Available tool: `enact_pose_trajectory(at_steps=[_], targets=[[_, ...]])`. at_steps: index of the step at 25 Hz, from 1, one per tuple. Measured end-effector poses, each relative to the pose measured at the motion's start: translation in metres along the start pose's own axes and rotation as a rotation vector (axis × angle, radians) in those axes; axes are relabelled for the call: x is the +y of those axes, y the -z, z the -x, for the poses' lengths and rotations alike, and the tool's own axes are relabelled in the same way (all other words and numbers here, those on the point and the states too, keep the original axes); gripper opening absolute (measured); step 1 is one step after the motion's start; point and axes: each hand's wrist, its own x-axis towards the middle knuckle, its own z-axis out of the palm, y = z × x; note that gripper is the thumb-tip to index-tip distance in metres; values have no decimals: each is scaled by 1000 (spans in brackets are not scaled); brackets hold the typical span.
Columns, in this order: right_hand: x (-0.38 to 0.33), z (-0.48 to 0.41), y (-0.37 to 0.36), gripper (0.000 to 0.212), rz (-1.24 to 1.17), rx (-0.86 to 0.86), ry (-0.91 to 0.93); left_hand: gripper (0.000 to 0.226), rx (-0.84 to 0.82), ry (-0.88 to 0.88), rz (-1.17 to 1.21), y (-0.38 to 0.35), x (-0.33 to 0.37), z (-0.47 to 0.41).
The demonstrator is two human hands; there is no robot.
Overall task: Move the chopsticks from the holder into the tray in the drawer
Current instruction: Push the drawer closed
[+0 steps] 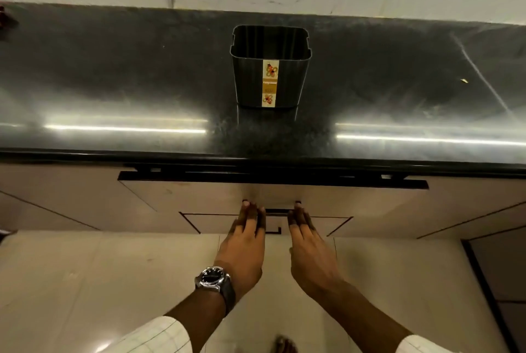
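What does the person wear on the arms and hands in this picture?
The hands are bare: no gloves, no rings visible. The left hand has a wristwatch with a dark round dial, silver case and dark strap. The right hand has none. Both sleeves are white with thin grid lines.

The holder (270,68) is a dark, ribbed, squarish tub with rounded corners, standing upright on the black countertop near the wall. A pale label with orange flower prints runs down its near face. Its open top shows only a dark interior. Below the counter edge, the drawer (199,196) has a pale front, with just a thin dark gap along its top.
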Motion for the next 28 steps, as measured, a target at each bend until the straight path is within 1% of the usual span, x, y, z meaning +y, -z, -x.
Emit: enact_pose_trajectory(at_steps=[3,4,6,7,9,10,12,15,16,18,21,23,24,26,28], targets=[[-4,-11,5,55,-21,-37,-80,89,-43,-7,-29,14,-3,-11],[-4,-14,5,60,-21,-25,-75,91,-49,-12,-48,17,-4,-14],[0,-20,1,82,18,-4,-26,94,-72,-13,-69,25,-4,-18],[1,-24,1,86,33,-2,-12,91,-92,-10,-77,28,-4,-20],[0,-27,5,86,31,-13,-14,76,-147,-8,-102,35,-2,-25],[-1,-28,8,84,24,-22,-21,71,-167,-9,-112,39,0,-26],[-2,-30,15,79,10,-35,-51,70,-202,-18,-153,43,1,-30],[-1,-34,23,77,-28,-33,-30,53,-213,-30,-216,48,1,-35],[-1,-35,26,77,-37,-45,-27,55,-207,-40,-219,49,1,-35],[1,-34,30,74,-55,-78,-47,69,-171,-54,-208,49,-1,-37],[4,-30,37,71,-54,-112,-72,74,-152,-59,-191,49,-4,-42],[6,-26,45,67,-93,-116,-70,87,-127,-79,-162,49,-5,-45],[7,-22,51,66,-119,-121,-56,90,-120,-88,-155,48,-6,-46],[5,-14,65,64,-245,-70,-10,90,-120,-74,-135,42,-10,-49],[-5,-1,84,59,-414,85,37,90,-138,-62,-125,37,-10,-50]])
